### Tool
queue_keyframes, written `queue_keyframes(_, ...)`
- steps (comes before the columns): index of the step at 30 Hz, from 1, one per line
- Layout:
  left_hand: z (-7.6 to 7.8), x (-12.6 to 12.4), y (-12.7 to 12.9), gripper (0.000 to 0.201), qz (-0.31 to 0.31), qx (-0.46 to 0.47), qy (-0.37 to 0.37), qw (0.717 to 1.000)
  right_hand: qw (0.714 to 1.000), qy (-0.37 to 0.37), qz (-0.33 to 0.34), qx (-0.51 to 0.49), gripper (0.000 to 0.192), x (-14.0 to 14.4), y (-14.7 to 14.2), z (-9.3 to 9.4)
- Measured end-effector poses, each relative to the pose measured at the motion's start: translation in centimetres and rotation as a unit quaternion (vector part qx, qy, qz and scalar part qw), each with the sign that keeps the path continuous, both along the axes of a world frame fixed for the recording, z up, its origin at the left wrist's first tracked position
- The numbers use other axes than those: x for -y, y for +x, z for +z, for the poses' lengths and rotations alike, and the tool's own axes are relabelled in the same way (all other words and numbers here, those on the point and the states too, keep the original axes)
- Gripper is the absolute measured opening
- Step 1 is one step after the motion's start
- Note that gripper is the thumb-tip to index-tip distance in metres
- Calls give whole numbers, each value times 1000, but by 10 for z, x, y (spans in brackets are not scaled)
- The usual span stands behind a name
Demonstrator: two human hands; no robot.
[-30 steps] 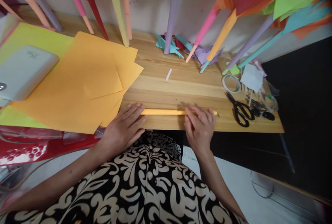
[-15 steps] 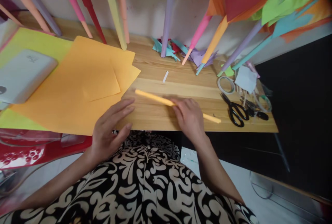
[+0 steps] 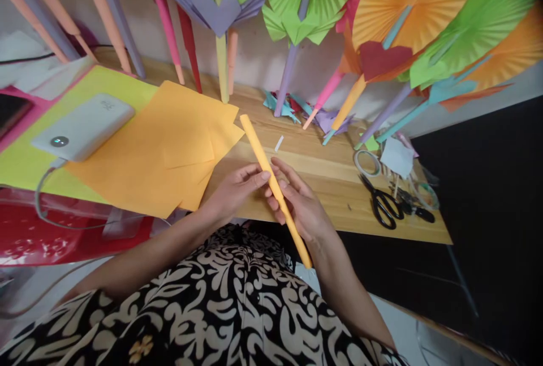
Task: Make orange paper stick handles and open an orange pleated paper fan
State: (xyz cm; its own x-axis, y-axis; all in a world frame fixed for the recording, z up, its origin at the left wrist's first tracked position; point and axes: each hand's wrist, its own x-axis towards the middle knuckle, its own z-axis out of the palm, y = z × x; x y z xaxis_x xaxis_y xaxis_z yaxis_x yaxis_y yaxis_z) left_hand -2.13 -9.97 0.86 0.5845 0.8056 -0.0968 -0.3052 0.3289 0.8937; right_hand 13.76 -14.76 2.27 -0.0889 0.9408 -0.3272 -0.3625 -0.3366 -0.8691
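Observation:
A slim orange paper tube (image 3: 255,142) slants in front of me, its upper end over the table and its lower end near my right forearm. My left hand (image 3: 238,188) pinches the tube near its middle, thumb on top. Around the same part, from the right, curl the fingers of my right hand (image 3: 300,201). Left of the hands lie orange paper sheets (image 3: 139,145) on a yellow-green sheet (image 3: 25,151). A small white strip (image 3: 279,143) rests on the wood just beyond my right hand.
A white power bank (image 3: 85,128) with a cable sits on the sheets. Paper fans (image 3: 418,1) on rolled handles lean along the wall. Black scissors (image 3: 384,205), a tape roll (image 3: 367,163) and small scraps lie at the right end of the wooden table (image 3: 331,185).
The orange tube has risen off the table and turned steeper. My left hand has moved right and taken hold of it; my right hand now grips it from the side. The view has tilted up.

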Motion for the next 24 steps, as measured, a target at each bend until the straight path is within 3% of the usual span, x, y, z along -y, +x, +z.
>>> queue_keyframes(3,2,-3,2,25,-7,21,-33,999,1000,2,-1,-10,58,6,-1,-5)
queue_keyframes(7,-1,-12,4,24,106,-50,6,993,1000,7,-9,20,57,14,1,-11)
queue_keyframes(9,-3,-15,5,27,132,-68,20,989,999,25,-10,41,53,17,0,-16)
queue_keyframes(15,-3,-13,7,26,142,-86,46,985,994,56,-32,85,36,19,-10,-24)
queue_keyframes(20,-1,-14,5,30,129,-85,60,986,997,36,-31,64,35,20,-10,-23)
queue_keyframes(24,0,-24,3,26,162,-86,68,981,998,26,-16,55,32,23,-8,-25)
